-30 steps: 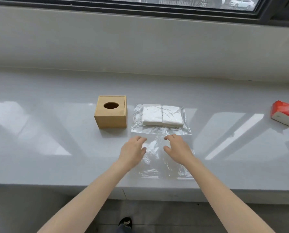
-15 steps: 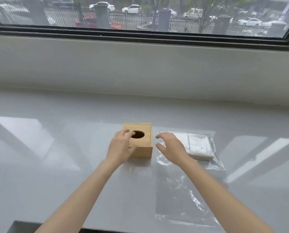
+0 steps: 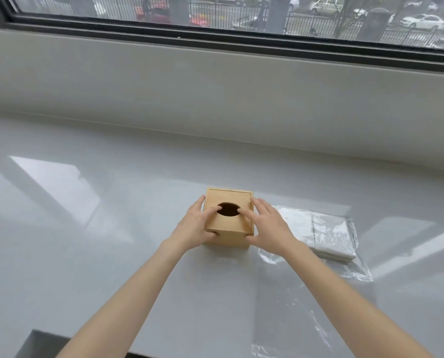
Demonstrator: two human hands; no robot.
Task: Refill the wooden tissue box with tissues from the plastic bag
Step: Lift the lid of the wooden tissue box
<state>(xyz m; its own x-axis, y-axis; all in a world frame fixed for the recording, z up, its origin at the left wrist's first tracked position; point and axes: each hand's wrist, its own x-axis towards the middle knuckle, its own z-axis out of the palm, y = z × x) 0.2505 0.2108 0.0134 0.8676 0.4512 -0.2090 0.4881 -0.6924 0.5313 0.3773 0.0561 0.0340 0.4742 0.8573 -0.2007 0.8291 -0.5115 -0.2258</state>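
Observation:
The wooden tissue box (image 3: 230, 197) stands upright on the white countertop (image 3: 86, 228), its lid with an oval hole facing up. My left hand (image 3: 195, 228) clasps its left side, with a fingertip at the hole's left rim and the thumb on the front face. My right hand (image 3: 265, 228) clasps the right side, a fingertip at the hole's right rim. To the right lies the clear plastic bag (image 3: 345, 264), and a flat stack of white tissues (image 3: 327, 233) sits inside its far end.
A grey wall (image 3: 215, 99) rises behind the counter under a dark-framed window (image 3: 241, 40). The counter's front edge (image 3: 68, 339) runs along the bottom left. The bag's flat open end (image 3: 288, 332) reaches towards that edge.
Both hands left the plastic bag and moved left onto the wooden box, which they now hold on both sides. The camera view shifted up and closer.

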